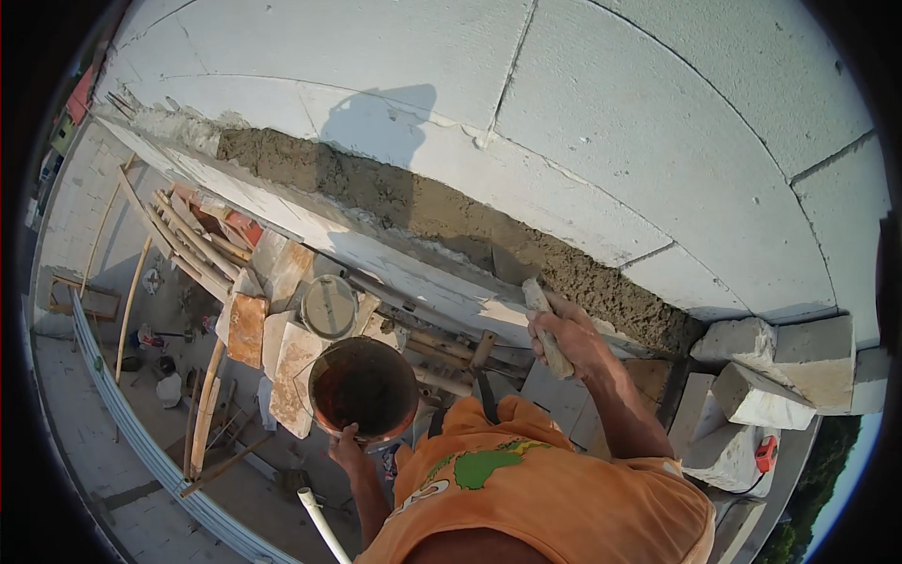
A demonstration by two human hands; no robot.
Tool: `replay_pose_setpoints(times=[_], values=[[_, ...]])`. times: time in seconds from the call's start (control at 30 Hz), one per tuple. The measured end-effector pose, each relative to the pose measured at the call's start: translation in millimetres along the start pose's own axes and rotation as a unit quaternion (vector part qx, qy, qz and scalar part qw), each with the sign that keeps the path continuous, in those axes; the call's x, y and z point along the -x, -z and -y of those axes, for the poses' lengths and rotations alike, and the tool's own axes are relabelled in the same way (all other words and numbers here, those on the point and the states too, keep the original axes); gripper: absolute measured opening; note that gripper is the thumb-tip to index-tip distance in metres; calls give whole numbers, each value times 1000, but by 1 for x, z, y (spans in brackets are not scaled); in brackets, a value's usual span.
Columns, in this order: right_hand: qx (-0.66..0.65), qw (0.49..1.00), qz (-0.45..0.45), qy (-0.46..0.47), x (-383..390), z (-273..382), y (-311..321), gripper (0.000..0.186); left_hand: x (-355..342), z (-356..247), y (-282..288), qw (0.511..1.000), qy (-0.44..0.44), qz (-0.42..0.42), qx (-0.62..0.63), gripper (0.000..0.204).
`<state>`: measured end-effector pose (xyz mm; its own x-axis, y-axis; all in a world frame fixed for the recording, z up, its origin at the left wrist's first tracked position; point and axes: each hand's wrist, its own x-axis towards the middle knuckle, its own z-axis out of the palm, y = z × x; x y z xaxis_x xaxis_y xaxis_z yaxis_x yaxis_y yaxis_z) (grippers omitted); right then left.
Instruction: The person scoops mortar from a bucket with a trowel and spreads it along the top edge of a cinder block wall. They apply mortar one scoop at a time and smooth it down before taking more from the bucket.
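Note:
My right hand (575, 336) is closed round the mortar-caked handle of a trowel (515, 265). The trowel's blade rests against a strip of wet grey mortar (442, 209) spread along the top of the block wall. To the right of the blade the mortar is rough and lumpy; to its left it looks smoother. My left hand (349, 453) grips the near rim of a round bucket (365, 381), dark inside with a reddish edge. The bucket is tilted toward me, and dark residue coats its inside. Part of my left hand's fingers is hidden by the rim.
Behind the mortar strip rises a wall of large pale blocks (658, 122). Another bucket (329, 306) stands on rough boards (291, 273) beyond the first. Cut blocks (766, 395) are stacked at the right, with a red tape measure (766, 453). Wooden poles (193, 240) and a lower floor lie down left.

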<state>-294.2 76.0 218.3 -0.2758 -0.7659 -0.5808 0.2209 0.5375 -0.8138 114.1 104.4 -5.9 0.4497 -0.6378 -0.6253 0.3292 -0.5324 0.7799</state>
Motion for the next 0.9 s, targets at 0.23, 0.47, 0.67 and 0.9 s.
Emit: replay_pose_setpoints(times=[0.23, 0.47, 0.67, 0.9], values=[[89, 996, 0, 19, 12, -1, -7, 27, 5, -11, -20, 999, -21, 33, -24, 32], [20, 988, 121, 89, -59, 27, -79, 27, 21, -12, -19, 999, -19, 28, -5, 28], [6, 991, 114, 65, -117, 19, -88, 23, 42, -17, -24, 999, -10, 27, 19, 26], [32, 999, 25, 15, -23, 7, -19, 28, 21, 15, 4, 1000, -4, -13, 4, 26]])
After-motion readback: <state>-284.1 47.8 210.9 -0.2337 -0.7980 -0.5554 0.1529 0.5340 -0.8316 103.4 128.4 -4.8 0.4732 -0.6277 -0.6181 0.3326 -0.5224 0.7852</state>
